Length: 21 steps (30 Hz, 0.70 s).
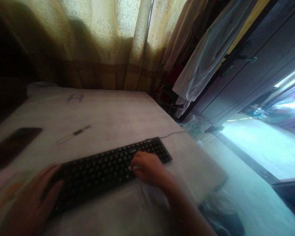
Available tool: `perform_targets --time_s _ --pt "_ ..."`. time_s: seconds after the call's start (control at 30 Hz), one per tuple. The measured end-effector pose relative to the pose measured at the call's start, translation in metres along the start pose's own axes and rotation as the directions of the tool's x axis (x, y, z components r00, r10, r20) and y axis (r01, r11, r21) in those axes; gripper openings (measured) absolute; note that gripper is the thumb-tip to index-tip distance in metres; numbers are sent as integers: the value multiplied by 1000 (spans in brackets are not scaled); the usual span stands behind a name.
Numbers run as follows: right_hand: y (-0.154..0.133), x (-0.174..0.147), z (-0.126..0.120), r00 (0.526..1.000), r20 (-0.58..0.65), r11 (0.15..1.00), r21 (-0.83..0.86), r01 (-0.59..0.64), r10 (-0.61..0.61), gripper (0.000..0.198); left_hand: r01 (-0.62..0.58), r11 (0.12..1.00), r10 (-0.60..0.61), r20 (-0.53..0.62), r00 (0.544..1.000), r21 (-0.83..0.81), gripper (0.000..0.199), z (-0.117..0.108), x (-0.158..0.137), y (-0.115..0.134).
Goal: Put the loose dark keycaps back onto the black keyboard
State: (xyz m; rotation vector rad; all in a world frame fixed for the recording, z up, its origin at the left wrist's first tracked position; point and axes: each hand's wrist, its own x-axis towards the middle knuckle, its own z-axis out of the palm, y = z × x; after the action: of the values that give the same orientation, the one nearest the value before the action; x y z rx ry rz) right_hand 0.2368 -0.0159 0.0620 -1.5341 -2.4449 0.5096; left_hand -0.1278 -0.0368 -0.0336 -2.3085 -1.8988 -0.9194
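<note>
A black keyboard (pixel 95 170) lies at a slant across the pale tabletop, its cable leaving from the far right corner. My left hand (pixel 36 196) grips its left end, thumb over the near side and fingers by the far edge; this hand is blurred. Over the keys right of the middle, my right hand (pixel 147 167) is closed, with its fingers pinched together. A small white scrap (pixel 131 168) shows at those fingertips, too small to name more exactly. Beyond the keyboard lies a thin, light-coloured tool (pixel 78 131) with a dark middle.
At the left of the table (pixel 108 111) rests a dark phone-like slab (pixel 14 144). Near the left edge are blurred pink and orange things (pixel 7 190). Curtains (pixel 100 42) hang behind, with clothes (pixel 206 59) and a door (pixel 248 59) to the right. A plastic bag (pixel 196 126) sits beside the table.
</note>
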Motion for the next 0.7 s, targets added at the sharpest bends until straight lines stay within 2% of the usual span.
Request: perform_targets --time_s 0.27,0.4,0.7 --pt "14 -5 -10 994 36 993 -52 -102 104 17 25 1000 -25 3 1000 -6 48 -4 -1 3" --pt "25 -8 -14 988 10 986 -64 -154 155 17 37 999 -37 13 999 2 48 -2 -1 2" --pt "21 -3 -13 993 -62 995 10 -99 100 18 74 997 -73 24 997 -8 53 -2 -1 4"
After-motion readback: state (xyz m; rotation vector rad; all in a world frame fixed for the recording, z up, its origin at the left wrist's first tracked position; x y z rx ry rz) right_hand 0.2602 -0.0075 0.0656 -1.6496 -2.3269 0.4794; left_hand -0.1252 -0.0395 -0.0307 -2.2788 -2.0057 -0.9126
